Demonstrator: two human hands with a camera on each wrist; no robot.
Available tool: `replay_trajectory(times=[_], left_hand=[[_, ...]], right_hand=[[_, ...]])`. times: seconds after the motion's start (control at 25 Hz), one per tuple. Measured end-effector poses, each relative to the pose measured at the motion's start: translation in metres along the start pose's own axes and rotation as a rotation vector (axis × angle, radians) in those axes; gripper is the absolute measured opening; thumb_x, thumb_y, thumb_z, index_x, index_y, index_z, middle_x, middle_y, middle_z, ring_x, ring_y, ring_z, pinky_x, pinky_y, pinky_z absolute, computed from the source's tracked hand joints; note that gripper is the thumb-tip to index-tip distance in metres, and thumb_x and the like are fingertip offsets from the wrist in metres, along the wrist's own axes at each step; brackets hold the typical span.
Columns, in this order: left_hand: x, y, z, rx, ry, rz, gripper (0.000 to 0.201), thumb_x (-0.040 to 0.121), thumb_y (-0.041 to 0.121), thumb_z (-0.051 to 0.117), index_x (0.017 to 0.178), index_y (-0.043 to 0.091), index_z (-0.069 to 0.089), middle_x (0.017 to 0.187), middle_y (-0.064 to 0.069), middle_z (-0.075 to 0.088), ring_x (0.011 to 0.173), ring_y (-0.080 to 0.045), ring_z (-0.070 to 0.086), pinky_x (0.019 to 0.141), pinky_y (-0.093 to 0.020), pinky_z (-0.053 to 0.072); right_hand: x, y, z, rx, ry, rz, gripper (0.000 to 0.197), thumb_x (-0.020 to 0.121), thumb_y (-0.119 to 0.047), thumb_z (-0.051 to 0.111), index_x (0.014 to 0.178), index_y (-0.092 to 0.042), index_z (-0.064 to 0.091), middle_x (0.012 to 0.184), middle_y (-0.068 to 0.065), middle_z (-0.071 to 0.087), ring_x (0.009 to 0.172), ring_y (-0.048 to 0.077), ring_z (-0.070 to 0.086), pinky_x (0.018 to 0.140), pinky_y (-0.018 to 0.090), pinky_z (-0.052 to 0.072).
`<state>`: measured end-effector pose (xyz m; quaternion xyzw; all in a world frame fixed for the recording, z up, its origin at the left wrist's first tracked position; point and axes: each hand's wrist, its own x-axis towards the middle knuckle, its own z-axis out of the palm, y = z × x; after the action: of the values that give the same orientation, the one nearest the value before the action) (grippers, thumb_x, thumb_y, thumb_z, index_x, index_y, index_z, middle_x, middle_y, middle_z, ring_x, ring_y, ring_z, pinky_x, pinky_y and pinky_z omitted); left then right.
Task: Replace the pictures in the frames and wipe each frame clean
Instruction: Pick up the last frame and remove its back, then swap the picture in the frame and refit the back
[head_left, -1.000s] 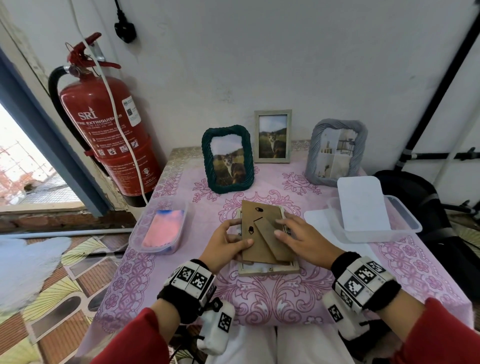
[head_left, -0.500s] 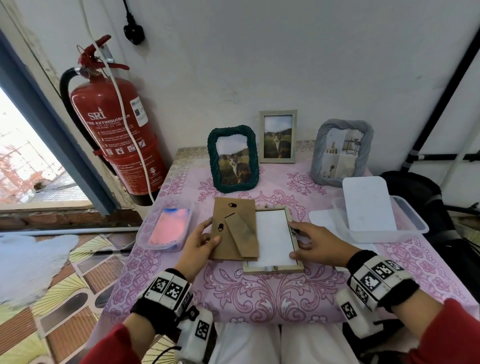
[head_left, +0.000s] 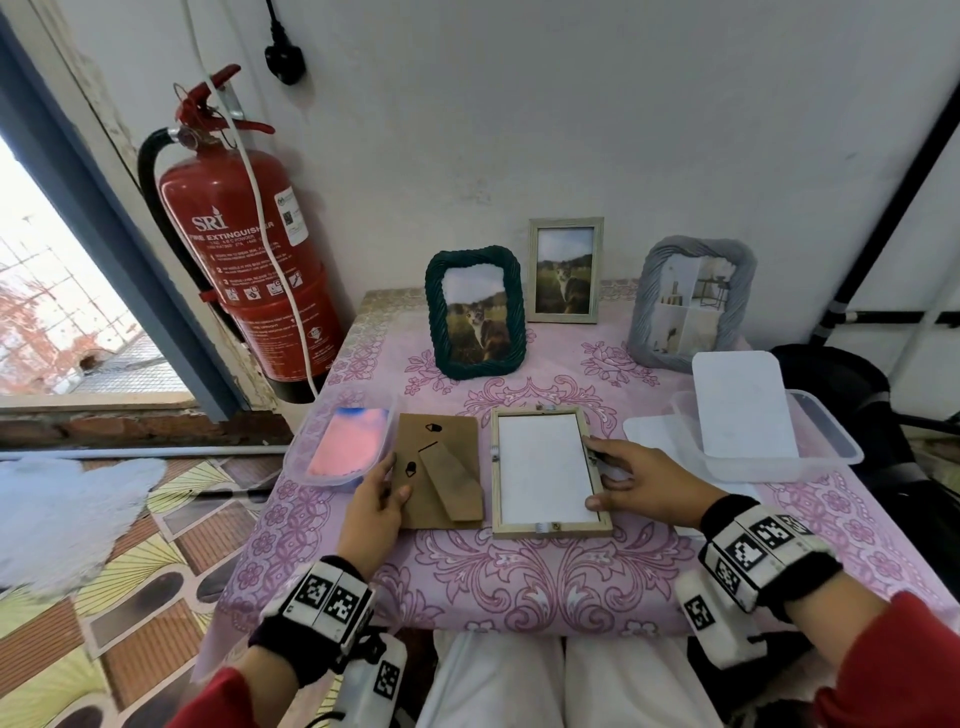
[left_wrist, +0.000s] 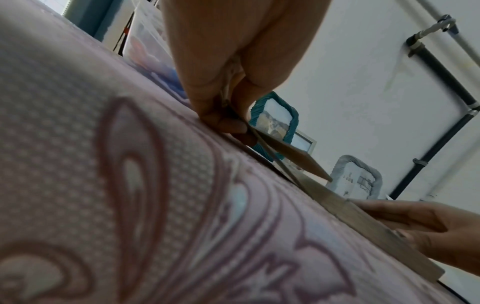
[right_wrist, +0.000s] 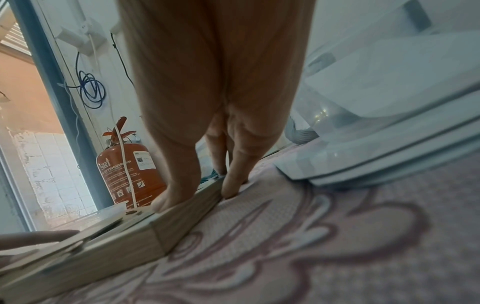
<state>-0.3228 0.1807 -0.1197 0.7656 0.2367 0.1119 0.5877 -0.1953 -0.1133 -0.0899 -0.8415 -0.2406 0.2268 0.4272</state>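
Wooden frame (head_left: 550, 470) lies face down near the front edge of the table (head_left: 519, 582), its white picture back exposed, in the head view; the right hand (head_left: 644, 480) steadies its right rail with relaxed fingers, while the left hand (head_left: 376, 506) pinches the cardboard backing (head_left: 439, 467) set just beside it. Left wrist view: thumb and fingers (left_wrist: 228, 125) clamp the backing's edge against the cloth. Right wrist view: fingertips (right_wrist: 168, 201) rest on the rail. The frame seems opened; next, releasing the backing and lifting out the old picture.
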Motion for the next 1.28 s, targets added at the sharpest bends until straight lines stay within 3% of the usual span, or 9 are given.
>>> replay_trajectory(times=[0.16,0.44,0.56,0.64,0.8,1.0,1.08,1.2,1.28], left_hand=[[-0.002,0.002,0.0,0.258,-0.023,0.062,0.053,0.094,0.005,0.048,0.144,0.004,0.03,0.143,-0.015,0.041,0.13,-0.028,0.042,0.111,-0.037,0.033],[-0.01,0.013,0.012,0.58,-0.047,0.164,0.046,0.092,0.007,0.051,0.138,0.008,0.043,0.129,-0.016,0.039,0.124,-0.029,0.037,0.109,-0.028,0.025],[-0.014,0.017,0.014,0.634,-0.076,0.153,0.047,0.092,0.009,0.051,0.139,0.008,0.042,0.138,-0.016,0.034,0.131,-0.026,0.03,0.108,-0.024,0.02],[-0.016,0.021,0.015,0.639,-0.112,0.16,0.046,0.091,0.006,0.051,0.137,0.007,0.044,0.146,-0.012,0.028,0.138,-0.023,0.025,0.112,-0.024,0.018],[-0.019,0.037,0.023,0.496,-0.138,0.215,0.046,0.091,0.003,0.052,0.136,0.009,0.046,0.149,-0.006,0.032,0.138,-0.019,0.03,0.113,-0.026,0.022],[0.001,0.065,0.042,0.577,-0.324,0.357,0.058,0.085,0.027,0.065,0.138,0.015,0.043,0.143,0.0,0.044,0.131,-0.014,0.038,0.104,-0.017,0.024],[0.015,0.072,0.051,0.677,-0.44,0.398,0.067,0.082,0.037,0.067,0.14,0.017,0.041,0.147,-0.001,0.04,0.136,-0.014,0.034,0.109,-0.021,0.022],[0.036,0.076,0.063,0.97,-0.587,0.473,0.088,0.077,0.054,0.066,0.146,0.016,0.027,0.154,-0.003,0.028,0.143,-0.017,0.022,0.116,-0.031,0.014],[0.049,0.077,0.067,1.147,-0.662,0.452,0.105,0.072,0.062,0.065,0.15,0.014,0.014,0.158,-0.005,0.014,0.146,-0.019,0.008,0.118,-0.038,-0.002]], right_hand=[[0.001,0.002,0.001,0.028,-0.006,0.014,0.077,0.072,-0.006,0.078,0.139,-0.013,0.041,0.124,-0.006,0.052,0.117,0.004,0.045,0.071,-0.008,0.035],[0.002,0.005,0.002,0.044,0.006,0.026,0.078,0.072,-0.005,0.078,0.14,-0.011,0.04,0.123,-0.001,0.053,0.117,0.007,0.045,0.07,-0.008,0.035],[0.003,0.006,0.002,0.061,0.0,0.032,0.078,0.072,-0.005,0.078,0.14,-0.011,0.04,0.116,-0.006,0.055,0.114,0.007,0.045,0.07,-0.007,0.036],[0.003,0.006,0.002,0.071,-0.001,0.03,0.078,0.071,-0.004,0.078,0.14,-0.011,0.04,0.124,-0.003,0.054,0.117,0.007,0.045,0.071,-0.007,0.036],[0.003,0.005,0.002,0.069,0.007,0.029,0.079,0.071,-0.004,0.079,0.139,-0.011,0.041,0.125,-0.001,0.053,0.115,0.005,0.045,0.07,-0.008,0.035],[0.0,0.002,0.002,0.094,0.006,0.017,0.079,0.068,-0.003,0.08,0.137,-0.016,0.044,0.122,-0.011,0.053,0.112,-0.002,0.05,0.074,-0.006,0.037],[-0.001,0.0,0.002,0.084,-0.004,0.015,0.078,0.069,-0.003,0.08,0.136,-0.017,0.045,0.113,-0.016,0.056,0.092,-0.017,0.052,0.073,-0.005,0.037],[0.0,-0.001,0.001,0.027,0.012,0.009,0.078,0.069,-0.008,0.08,0.138,-0.015,0.044,0.111,-0.013,0.056,0.091,-0.011,0.049,0.073,-0.006,0.035],[-0.001,-0.003,0.001,-0.009,0.009,0.002,0.079,0.07,-0.01,0.08,0.139,-0.015,0.042,0.103,-0.018,0.053,0.085,-0.013,0.047,0.075,-0.004,0.034]])
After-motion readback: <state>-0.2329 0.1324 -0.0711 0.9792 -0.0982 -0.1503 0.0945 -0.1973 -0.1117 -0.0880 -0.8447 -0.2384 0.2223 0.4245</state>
